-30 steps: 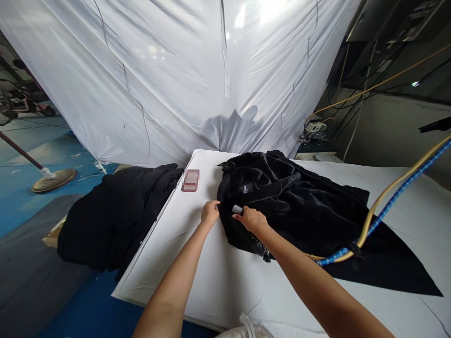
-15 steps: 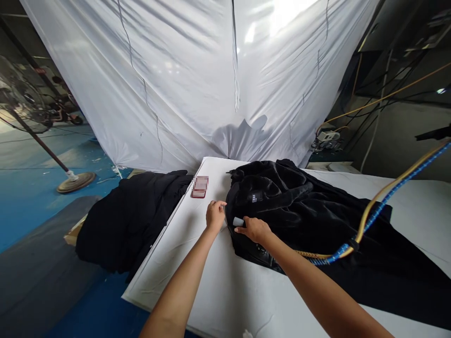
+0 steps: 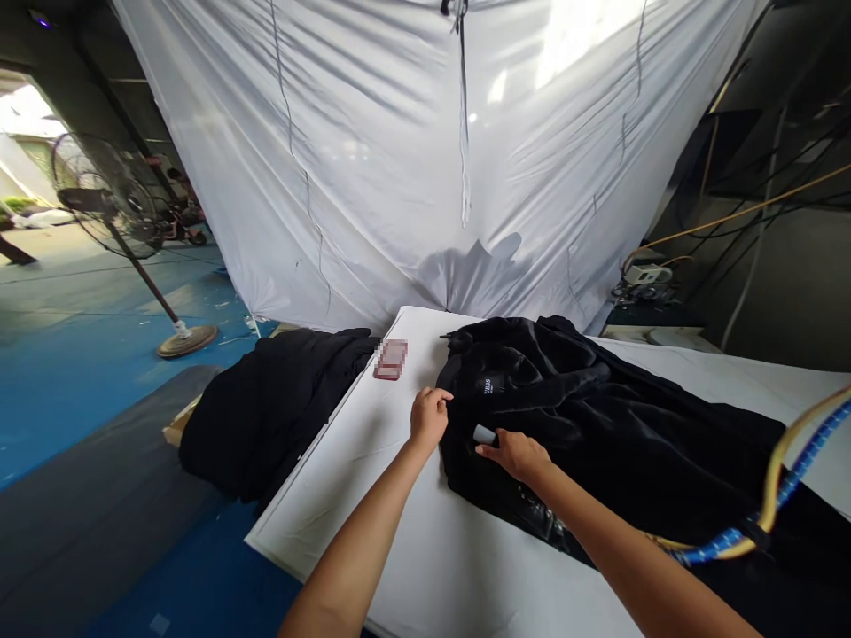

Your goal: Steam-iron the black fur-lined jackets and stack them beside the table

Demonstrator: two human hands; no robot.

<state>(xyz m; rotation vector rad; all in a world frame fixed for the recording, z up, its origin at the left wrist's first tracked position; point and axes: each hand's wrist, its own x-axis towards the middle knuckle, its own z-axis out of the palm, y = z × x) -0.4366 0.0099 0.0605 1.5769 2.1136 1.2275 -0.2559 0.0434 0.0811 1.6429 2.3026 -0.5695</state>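
Observation:
A black velvety garment [image 3: 551, 394] lies across the white padded table, its small label [image 3: 488, 387] facing up. My left hand [image 3: 430, 414] is closed at the garment's left edge, thumb and fingers pinching the cloth. Just to the right, my right hand [image 3: 522, 454] is wrapped round the grey-ended handle of a steam iron [image 3: 485, 434] over the garment. The iron's body is mostly lost against the black cloth and behind my hand and forearm. A blue and yellow hose [image 3: 794, 474] runs from under my right forearm off to the right.
A pixelated reddish object [image 3: 391, 360] lies near the left edge of the white table [image 3: 399, 567]. Beyond that edge sits a heap of black cloth [image 3: 279, 408]. White sheeting [image 3: 399, 177] hangs behind. A pedestal fan [image 3: 133, 239] stands left on the blue floor.
My view has shifted, so the scene sits further right and lower. The right hand with the iron has moved slightly right, away from the left hand, whose fingers have closed in on the cloth edge.

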